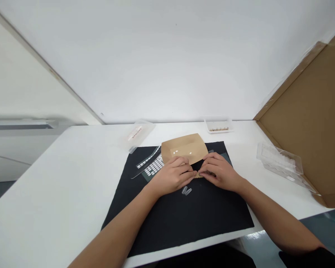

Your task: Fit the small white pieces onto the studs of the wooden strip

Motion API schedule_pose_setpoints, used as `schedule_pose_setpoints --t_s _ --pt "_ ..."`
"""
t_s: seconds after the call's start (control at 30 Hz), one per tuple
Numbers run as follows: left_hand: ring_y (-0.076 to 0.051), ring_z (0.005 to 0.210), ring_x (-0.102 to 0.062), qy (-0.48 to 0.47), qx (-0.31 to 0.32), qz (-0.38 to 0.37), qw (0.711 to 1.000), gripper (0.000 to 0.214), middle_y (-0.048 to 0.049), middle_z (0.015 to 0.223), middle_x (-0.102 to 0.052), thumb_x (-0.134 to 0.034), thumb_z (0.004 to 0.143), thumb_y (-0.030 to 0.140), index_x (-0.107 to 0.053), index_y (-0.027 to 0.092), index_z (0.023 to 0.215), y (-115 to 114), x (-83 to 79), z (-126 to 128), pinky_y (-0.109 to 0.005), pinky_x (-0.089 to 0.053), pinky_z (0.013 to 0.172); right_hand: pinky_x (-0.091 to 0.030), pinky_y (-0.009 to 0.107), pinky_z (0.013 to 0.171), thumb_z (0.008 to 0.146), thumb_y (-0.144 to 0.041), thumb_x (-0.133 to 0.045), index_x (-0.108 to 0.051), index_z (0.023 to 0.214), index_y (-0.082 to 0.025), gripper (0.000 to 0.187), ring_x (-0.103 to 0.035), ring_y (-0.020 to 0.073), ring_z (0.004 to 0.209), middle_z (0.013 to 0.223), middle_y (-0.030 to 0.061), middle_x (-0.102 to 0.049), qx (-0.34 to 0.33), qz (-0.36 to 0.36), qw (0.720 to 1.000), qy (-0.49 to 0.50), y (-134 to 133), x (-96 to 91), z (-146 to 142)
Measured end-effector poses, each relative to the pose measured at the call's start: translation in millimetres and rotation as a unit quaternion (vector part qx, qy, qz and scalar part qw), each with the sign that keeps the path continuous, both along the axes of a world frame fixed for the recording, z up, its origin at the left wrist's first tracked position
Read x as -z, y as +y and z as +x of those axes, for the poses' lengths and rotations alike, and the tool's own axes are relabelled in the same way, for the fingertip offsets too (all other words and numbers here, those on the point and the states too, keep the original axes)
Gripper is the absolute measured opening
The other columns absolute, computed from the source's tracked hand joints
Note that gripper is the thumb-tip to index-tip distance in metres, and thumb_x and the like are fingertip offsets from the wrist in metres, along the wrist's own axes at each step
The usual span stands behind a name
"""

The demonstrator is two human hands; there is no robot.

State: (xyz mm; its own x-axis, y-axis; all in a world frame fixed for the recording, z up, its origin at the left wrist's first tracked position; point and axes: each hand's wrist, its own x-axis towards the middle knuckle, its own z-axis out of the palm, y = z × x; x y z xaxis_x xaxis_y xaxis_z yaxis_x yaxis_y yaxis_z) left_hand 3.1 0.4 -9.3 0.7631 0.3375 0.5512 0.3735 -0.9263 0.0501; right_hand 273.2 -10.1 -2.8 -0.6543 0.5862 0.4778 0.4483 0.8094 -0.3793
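My left hand point(173, 174) and my right hand point(219, 172) meet over a black mat point(184, 216), fingertips pinched together on a small tan piece point(198, 175) between them. Just behind the hands stands a brown paper tray point(184, 148) with a few small white bits inside. Left of it lies a dark sheet of small white stickers point(153, 165). Two or three small clear nail-like tips point(187, 191) lie on the mat just in front of my left hand.
A white table point(58, 193) carries the mat. A clear lidded box point(139, 134) lies at the back left, a small clear tray point(219, 126) at the back, a clear plastic tray point(281, 162) at the right. A large cardboard sheet point(309, 111) leans at the right.
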Motion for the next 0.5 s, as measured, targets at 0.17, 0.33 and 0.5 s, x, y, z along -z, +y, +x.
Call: schedule_pose_setpoints --t_s 0.17,0.33,0.5 --pt "-0.025 0.108 -0.066 -0.005 0.004 0.001 1.0 0.012 -0.0067 0.097 -0.08 -0.069 0.102 0.021 -0.075 0.019 0.112 0.1 0.1 1.0 -0.039 -0.053 0.095 -0.056 0.049 0.101 0.101 -0.021 -0.071 -0.07 0.111 -0.024 0.011 -0.064 0.0279 0.113 0.099 0.0062 -0.075 0.012 -0.004 1.0 0.009 -0.6 -0.3 0.0" --pt "-0.025 0.108 -0.067 -0.013 0.011 -0.006 1.0 0.008 -0.0065 0.097 -0.08 -0.069 0.102 0.022 -0.074 0.02 0.109 0.6 -1.6 0.9 -0.038 -0.054 0.094 -0.057 0.048 0.101 0.099 -0.016 -0.071 -0.071 0.105 -0.026 0.011 -0.065 0.0272 0.113 0.097 0.0051 -0.075 -0.005 -0.002 1.0 0.013 0.8 0.6 0.4" --pt "-0.025 0.11 -0.068 -0.018 0.008 -0.015 1.0 0.009 -0.006 0.099 -0.081 -0.071 0.101 0.02 -0.074 0.02 0.11 1.1 0.3 1.1 -0.039 -0.054 0.096 -0.057 0.049 0.102 0.098 -0.015 -0.07 -0.071 0.107 -0.026 0.014 -0.065 0.0276 0.114 0.096 0.0048 -0.076 -0.007 0.002 1.0 0.015 1.4 2.8 2.0"
